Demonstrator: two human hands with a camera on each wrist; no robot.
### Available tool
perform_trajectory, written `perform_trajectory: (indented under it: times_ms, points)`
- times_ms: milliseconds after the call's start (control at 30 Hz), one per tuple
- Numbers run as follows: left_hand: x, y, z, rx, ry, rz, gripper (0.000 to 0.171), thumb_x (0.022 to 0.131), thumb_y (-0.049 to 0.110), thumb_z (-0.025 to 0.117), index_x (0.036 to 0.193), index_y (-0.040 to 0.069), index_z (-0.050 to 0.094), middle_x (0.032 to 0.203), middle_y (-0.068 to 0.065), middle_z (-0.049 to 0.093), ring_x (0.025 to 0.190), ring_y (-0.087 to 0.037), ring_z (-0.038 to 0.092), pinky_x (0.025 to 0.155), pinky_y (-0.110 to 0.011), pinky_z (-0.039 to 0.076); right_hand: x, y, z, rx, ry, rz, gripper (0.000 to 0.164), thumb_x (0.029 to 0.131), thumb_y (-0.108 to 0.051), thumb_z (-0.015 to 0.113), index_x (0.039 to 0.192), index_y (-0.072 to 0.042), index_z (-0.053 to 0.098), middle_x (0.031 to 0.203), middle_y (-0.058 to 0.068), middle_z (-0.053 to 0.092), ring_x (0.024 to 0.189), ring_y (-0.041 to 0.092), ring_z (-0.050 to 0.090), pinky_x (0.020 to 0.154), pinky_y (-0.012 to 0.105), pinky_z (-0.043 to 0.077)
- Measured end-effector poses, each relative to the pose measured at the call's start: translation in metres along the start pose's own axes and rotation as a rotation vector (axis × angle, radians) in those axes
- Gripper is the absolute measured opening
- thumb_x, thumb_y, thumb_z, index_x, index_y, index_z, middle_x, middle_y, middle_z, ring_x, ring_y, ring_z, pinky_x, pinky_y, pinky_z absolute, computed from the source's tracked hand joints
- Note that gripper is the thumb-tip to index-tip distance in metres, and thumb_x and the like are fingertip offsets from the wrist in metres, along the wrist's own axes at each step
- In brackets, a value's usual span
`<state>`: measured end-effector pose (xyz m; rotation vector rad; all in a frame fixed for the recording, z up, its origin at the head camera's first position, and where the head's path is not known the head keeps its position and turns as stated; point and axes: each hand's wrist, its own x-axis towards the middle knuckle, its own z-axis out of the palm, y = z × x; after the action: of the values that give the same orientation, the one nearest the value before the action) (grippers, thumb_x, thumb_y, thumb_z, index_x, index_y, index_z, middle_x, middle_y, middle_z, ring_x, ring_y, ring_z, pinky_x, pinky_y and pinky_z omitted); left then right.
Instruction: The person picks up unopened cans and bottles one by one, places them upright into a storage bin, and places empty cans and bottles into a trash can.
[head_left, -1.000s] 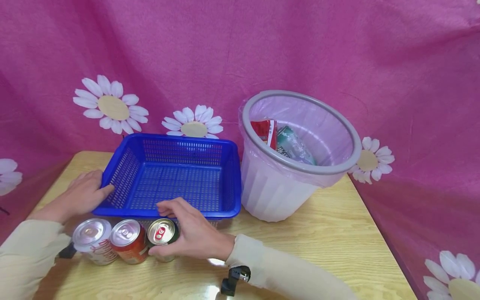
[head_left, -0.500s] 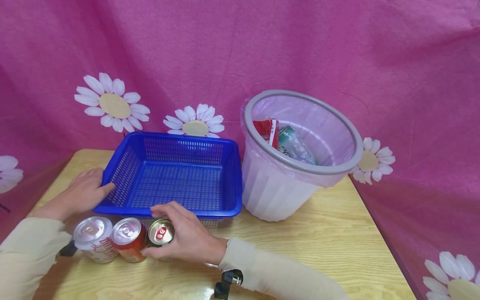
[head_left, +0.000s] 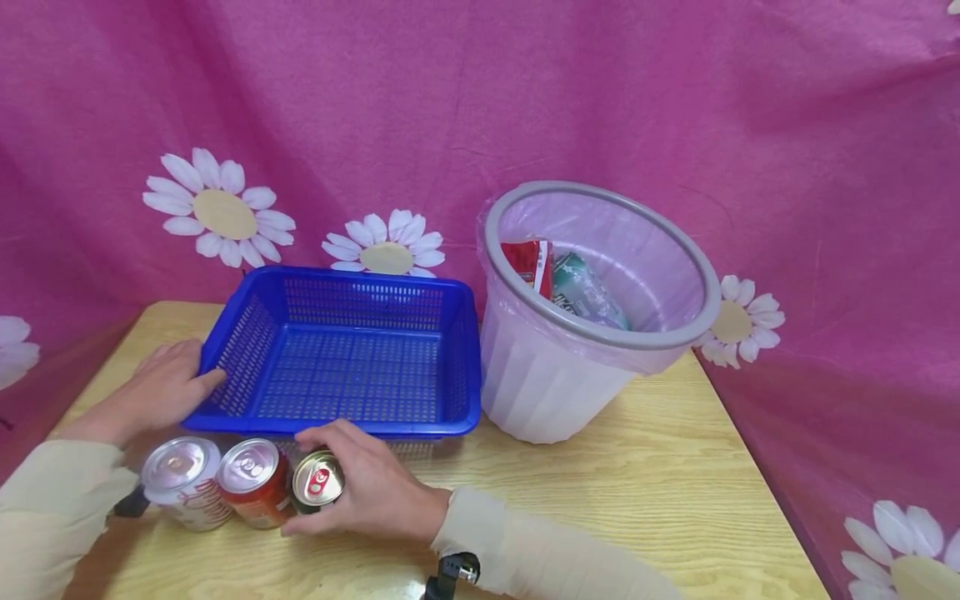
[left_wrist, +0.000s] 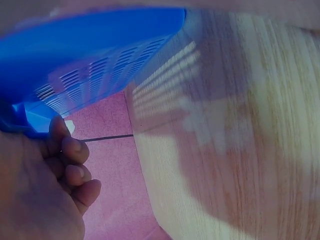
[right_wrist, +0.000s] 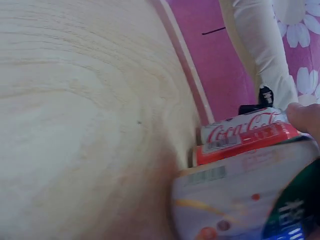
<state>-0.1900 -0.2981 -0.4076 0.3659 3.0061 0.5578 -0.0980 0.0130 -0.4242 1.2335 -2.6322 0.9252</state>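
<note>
In the head view my left hand point(head_left: 163, 390) grips the left rim of the blue plastic basket point(head_left: 467, 367), thumb over its inner side. The left wrist view shows its curled fingers point(left_wrist: 76, 150) outside, below the rim. My right hand point(head_left: 378, 487) holds a drink can point(head_left: 318, 479) with a gold lid and red tab, thumb on the near side, fingers around the far side. In the right wrist view this can point(right_wrist: 225, 195) has a pale and dark green side, its base close to the table. Beside it stand an orange-red can point(head_left: 255, 487) and a white Coca-Cola can point(head_left: 186, 483).
Right of the basket is a white bin point(head_left: 540, 383) with a grey rim and clear liner. A red packet point(head_left: 531, 262) and a crumpled green and clear piece point(head_left: 585, 292) lie inside. Behind the wooden table point(head_left: 637, 500) hangs a pink flowered cloth point(head_left: 465, 100).
My right hand has closed around the gold-lidded can, and both have shifted slightly toward me. The left hand stays on the basket rim.
</note>
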Motion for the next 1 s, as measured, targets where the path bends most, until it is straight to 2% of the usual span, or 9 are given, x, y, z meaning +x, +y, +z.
perform_trajectory:
  times_ms: [167, 367, 567, 733, 867, 1000]
  points:
    - [0.0, 0.0, 0.001, -0.008, -0.002, 0.001, 0.052, 0.105, 0.025, 0.046, 0.127, -0.023, 0.046, 0.116, -0.036, 0.057, 0.111, -0.054, 0.051, 0.096, -0.063, 0.035, -0.008, 0.004, 0.008, 0.092, -0.03, 0.033, 0.082, 0.068, -0.048, 0.095, 0.135, -0.022, 0.054, 0.119, -0.011, 0.063, 0.108, -0.007, 0.057, 0.093, 0.0, 0.04]
    - [0.0, 0.003, 0.001, -0.01, -0.008, -0.001, 0.053, 0.105, 0.024, 0.045, 0.128, -0.024, 0.045, 0.117, -0.038, 0.056, 0.113, -0.055, 0.05, 0.097, -0.064, 0.034, -0.014, 0.01, 0.018, 0.148, 0.014, 0.014, 0.086, 0.066, -0.042, 0.098, 0.135, -0.021, 0.051, 0.122, -0.009, 0.061, 0.114, -0.007, 0.056, 0.099, 0.003, 0.04]
    - [0.0, 0.003, 0.001, -0.001, 0.013, 0.007, 0.049, 0.104, 0.022, 0.046, 0.123, -0.023, 0.048, 0.11, -0.035, 0.058, 0.106, -0.051, 0.053, 0.092, -0.06, 0.036, -0.016, 0.014, 0.029, 0.309, 0.064, 0.031, 0.083, 0.063, -0.029, 0.1, 0.131, -0.019, 0.052, 0.126, -0.003, 0.065, 0.118, -0.003, 0.06, 0.103, 0.01, 0.044]
    - [0.0, 0.002, 0.001, -0.008, 0.011, 0.006, 0.05, 0.104, 0.022, 0.046, 0.125, -0.023, 0.047, 0.113, -0.037, 0.058, 0.108, -0.052, 0.052, 0.092, -0.061, 0.036, -0.018, 0.018, 0.035, 0.326, 0.067, 0.033, 0.08, 0.067, -0.027, 0.098, 0.132, -0.02, 0.051, 0.124, -0.004, 0.069, 0.115, -0.006, 0.061, 0.1, 0.008, 0.045]
    - [-0.001, 0.0, 0.001, -0.006, 0.029, 0.011, 0.044, 0.103, 0.021, 0.048, 0.118, -0.021, 0.05, 0.105, -0.034, 0.059, 0.103, -0.05, 0.054, 0.087, -0.058, 0.038, -0.018, 0.019, 0.039, 0.38, 0.053, 0.03, 0.079, 0.069, -0.023, 0.096, 0.134, -0.021, 0.05, 0.126, -0.003, 0.068, 0.114, -0.008, 0.061, 0.1, 0.009, 0.046]
    - [0.0, -0.001, 0.001, -0.005, 0.037, 0.018, 0.039, 0.103, 0.021, 0.049, 0.111, -0.017, 0.053, 0.098, -0.028, 0.06, 0.098, -0.046, 0.055, 0.082, -0.052, 0.038, -0.018, 0.021, 0.04, 0.35, 0.065, 0.017, 0.078, 0.07, -0.023, 0.096, 0.133, -0.02, 0.051, 0.125, -0.005, 0.069, 0.113, -0.009, 0.061, 0.098, 0.008, 0.047]
